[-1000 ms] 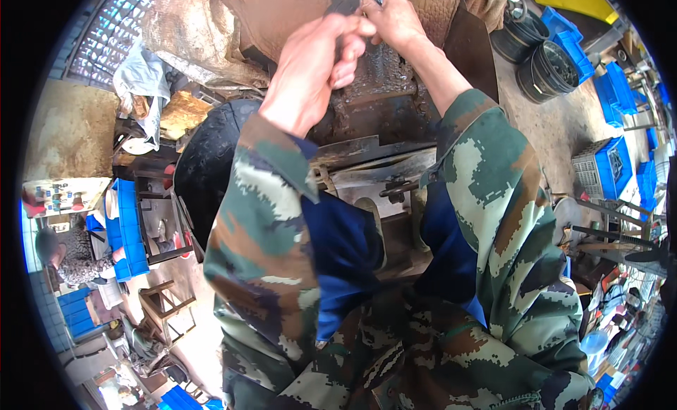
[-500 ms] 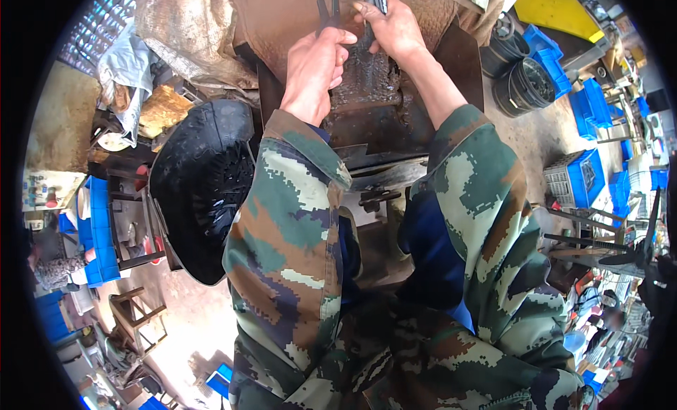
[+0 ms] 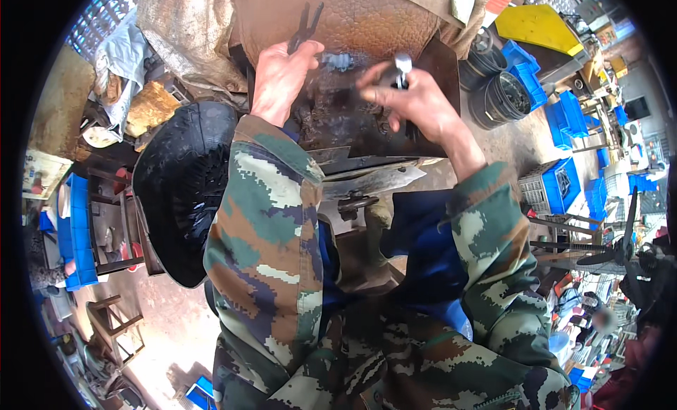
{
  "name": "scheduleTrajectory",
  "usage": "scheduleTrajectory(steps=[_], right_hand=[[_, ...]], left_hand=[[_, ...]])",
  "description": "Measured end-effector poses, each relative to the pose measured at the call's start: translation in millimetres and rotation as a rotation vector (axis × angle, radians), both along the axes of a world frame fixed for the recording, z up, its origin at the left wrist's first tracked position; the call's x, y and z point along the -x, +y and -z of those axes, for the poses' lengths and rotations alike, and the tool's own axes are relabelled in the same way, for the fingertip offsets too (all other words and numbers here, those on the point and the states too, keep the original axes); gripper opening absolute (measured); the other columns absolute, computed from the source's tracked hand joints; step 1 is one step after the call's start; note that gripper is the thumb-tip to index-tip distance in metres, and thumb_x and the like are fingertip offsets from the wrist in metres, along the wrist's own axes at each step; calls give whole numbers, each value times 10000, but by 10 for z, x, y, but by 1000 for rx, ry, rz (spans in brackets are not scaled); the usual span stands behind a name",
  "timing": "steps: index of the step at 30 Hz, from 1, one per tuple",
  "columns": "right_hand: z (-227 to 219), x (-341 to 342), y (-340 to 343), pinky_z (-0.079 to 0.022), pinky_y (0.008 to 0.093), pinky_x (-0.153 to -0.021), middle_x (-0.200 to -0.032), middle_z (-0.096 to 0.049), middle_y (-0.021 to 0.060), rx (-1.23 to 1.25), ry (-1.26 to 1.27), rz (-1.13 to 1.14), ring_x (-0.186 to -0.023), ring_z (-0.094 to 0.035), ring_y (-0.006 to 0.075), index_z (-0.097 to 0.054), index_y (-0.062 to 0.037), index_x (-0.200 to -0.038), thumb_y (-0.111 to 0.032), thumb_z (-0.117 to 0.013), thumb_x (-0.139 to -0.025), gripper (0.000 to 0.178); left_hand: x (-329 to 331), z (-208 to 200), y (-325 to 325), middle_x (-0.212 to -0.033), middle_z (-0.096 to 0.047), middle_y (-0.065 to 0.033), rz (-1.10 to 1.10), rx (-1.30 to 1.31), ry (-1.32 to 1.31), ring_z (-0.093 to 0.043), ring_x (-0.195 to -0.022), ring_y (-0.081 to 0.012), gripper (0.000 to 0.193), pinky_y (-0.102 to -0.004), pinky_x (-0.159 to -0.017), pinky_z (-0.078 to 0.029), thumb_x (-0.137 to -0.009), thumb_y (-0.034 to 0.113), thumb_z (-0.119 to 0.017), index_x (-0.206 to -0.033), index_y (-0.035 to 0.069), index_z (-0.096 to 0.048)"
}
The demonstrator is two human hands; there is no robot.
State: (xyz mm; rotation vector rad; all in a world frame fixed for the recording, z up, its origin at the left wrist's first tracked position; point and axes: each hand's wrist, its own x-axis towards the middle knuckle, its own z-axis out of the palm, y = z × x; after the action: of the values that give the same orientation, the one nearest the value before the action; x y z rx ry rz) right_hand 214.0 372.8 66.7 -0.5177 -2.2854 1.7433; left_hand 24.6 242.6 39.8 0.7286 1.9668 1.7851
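My left hand [image 3: 280, 78] is closed around a dark tool with two prongs [image 3: 305, 29], like pliers or tongs, its prongs pointing away from me. To the right, my right hand [image 3: 423, 103] has its thumb and fingers bent around a small piece with a shiny, rounded metal end [image 3: 403, 64]. Motion blurs its fingertips, and the rest of the piece is hidden. Both hands are above a dark, grimy metal work surface [image 3: 331, 117]. A bluish, glossy patch [image 3: 338, 61] shows between them, too blurred to name.
Brown, crinkled sheeting [image 3: 338, 19] rises behind the work surface. A large black tub [image 3: 185, 191] with dark pieces inside stands at my left. Black buckets [image 3: 502, 103] and a blue-and-grey crate [image 3: 550, 184] are to the right. A wooden stool [image 3: 116, 325] stands at the lower left.
My hands have moved apart: the left slightly left with the two-pronged tool, the right down and to the right. A shiny end now shows in my right hand. The whole view has shifted slightly.
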Motion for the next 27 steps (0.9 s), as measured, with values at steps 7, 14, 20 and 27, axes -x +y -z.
scheduleTrajectory(steps=[7,14,20,27], right_hand=[[289,-499,-224,-508,371,-928,-1094,-673,129,-555,78,-369,-1056,-651,306,-649,-17,-1054,-72,-812,-739,358],[669,-693,-448,-515,413,-931,-1222,-616,95,-608,-13,-474,-1109,-608,345,-644,-21,-1109,68,-634,-675,443],[476,-606,-186,-532,333,-800,-994,-676,135,-333,-12,-482,-928,-663,249,-657,10,-1072,-22,-660,-780,294],[343,-352,-137,-499,253,-509,-954,-673,65,182,-84,170,-686,-592,97,-629,-5,-1102,-167,-618,-962,215]], left_hand=[[14,152,-8,-829,-706,-150,128,303,307,-668,-784,-232,348,-356,-764,-500,-887,312,-613,-1036,17,-725],[96,400,-165,-805,-638,-194,283,648,544,-606,-789,-333,314,-426,-742,-490,-905,307,-629,-1014,24,-711],[109,578,-37,-589,-564,-85,465,615,503,-504,-520,-146,227,-350,-522,-417,-907,226,-640,-992,33,-725],[216,744,12,-757,-687,-94,396,507,517,-639,-730,-209,214,-357,-707,-487,-894,216,-626,-959,32,-712]])
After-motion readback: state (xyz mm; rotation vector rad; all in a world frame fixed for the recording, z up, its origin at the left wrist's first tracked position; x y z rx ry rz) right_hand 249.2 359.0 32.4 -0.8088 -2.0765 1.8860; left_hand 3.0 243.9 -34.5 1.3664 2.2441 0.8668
